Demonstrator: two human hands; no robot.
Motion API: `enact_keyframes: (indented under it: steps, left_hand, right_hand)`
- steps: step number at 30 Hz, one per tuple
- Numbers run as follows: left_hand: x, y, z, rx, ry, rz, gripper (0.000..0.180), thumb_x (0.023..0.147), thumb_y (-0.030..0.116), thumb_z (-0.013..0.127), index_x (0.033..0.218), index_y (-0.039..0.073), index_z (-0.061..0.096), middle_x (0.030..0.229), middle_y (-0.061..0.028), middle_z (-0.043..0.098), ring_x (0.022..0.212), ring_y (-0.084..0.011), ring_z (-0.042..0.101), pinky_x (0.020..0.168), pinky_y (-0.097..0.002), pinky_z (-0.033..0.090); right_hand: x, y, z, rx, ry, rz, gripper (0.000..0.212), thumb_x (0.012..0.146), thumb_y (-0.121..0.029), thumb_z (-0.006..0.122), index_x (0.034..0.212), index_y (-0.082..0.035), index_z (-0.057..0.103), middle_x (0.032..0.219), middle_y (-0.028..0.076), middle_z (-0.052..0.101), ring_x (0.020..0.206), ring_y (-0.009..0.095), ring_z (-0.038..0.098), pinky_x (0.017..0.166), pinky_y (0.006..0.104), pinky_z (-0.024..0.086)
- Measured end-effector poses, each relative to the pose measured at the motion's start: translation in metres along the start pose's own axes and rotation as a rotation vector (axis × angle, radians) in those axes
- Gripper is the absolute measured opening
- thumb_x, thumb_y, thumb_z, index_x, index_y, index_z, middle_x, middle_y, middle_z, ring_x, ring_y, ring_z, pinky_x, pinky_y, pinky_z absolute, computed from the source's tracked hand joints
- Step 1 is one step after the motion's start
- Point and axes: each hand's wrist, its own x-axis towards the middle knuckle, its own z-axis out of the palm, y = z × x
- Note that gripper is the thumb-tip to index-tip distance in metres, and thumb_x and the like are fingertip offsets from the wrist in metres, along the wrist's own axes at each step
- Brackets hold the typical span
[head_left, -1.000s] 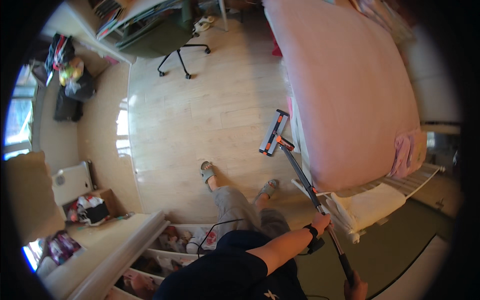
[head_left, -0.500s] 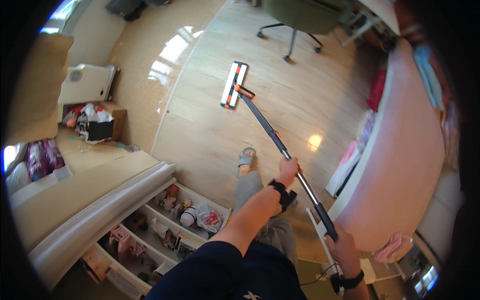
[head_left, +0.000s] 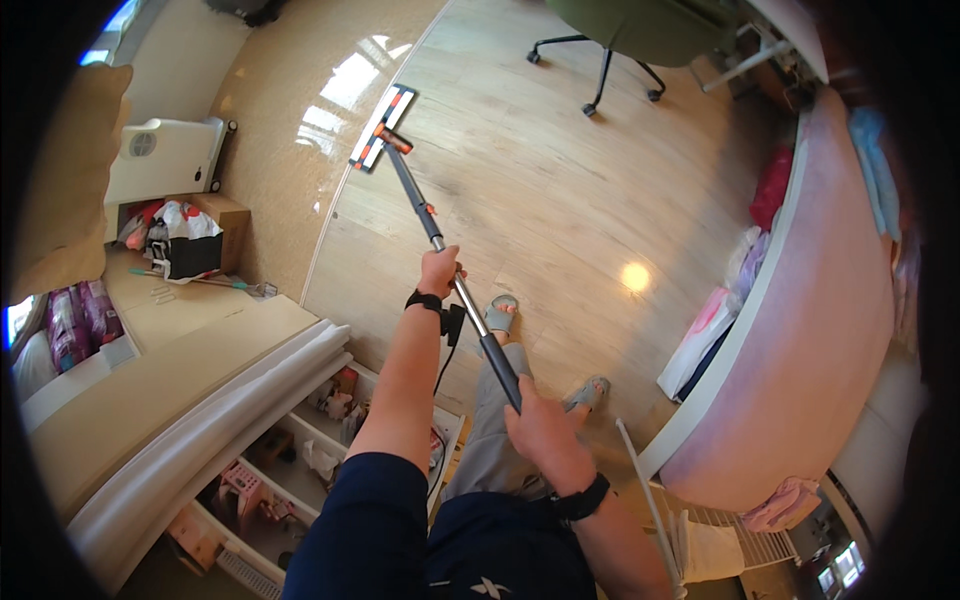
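Observation:
I hold a flat mop [head_left: 467, 300] with a dark and silver pole. My left hand [head_left: 438, 272] is wrapped round the silver middle of the pole. My right hand [head_left: 545, 425] grips the black handle end, close to my body. The mop's flat head [head_left: 366, 153], white with orange and black parts, lies at the line where the pale wood floor [head_left: 520, 190] meets the glossy tan floor [head_left: 275, 110]. Dark bands with devices sit on both wrists. My feet in grey slippers [head_left: 502, 316] stand below the pole.
A green swivel chair [head_left: 645, 30] stands at the far right. Along the right side runs a bed [head_left: 790, 330] with bags beside it. To the left are open drawers [head_left: 320, 440] full of small things, a cardboard box [head_left: 232, 225] and a white suitcase-like case [head_left: 165, 160].
The mop head has swung left across the wood floor to the boundary with the tan floor. Both hands have moved left with the pole, still holding it.

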Motion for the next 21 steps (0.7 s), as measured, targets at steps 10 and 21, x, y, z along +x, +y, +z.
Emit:
enact_keyframes:
  steps: [10, 21]
  left_hand:
    - [-0.206, -0.222, 0.134, 0.133, -0.232, -0.19, 0.023, 0.101, 0.023, 0.051, 0.095, 0.001, 0.055, 0.071, -0.0114, 0.062, 0.057, -0.0272, 0.063, 0.049, -0.0446, 0.051]
    - [-0.598, -0.453, 0.319, -0.164, -0.59, -0.367, 0.021, 0.096, 0.013, 0.061, 0.092, -0.002, 0.046, 0.067, -0.0151, 0.061, 0.055, -0.0287, 0.068, 0.049, -0.0435, 0.058]
  right_hand:
    - [-0.221, 0.213, -0.036, -0.019, 0.068, 0.245, 0.049, 0.094, -0.03, 0.064, 0.137, -0.008, 0.057, 0.093, 0.026, 0.072, 0.088, 0.048, 0.069, 0.076, 0.0563, 0.055]
    - [-0.571, 0.403, -0.082, -0.233, 0.056, 0.487, 0.05, 0.097, -0.026, 0.07, 0.144, -0.011, 0.059, 0.111, 0.02, 0.074, 0.097, 0.034, 0.073, 0.078, 0.0438, 0.056]
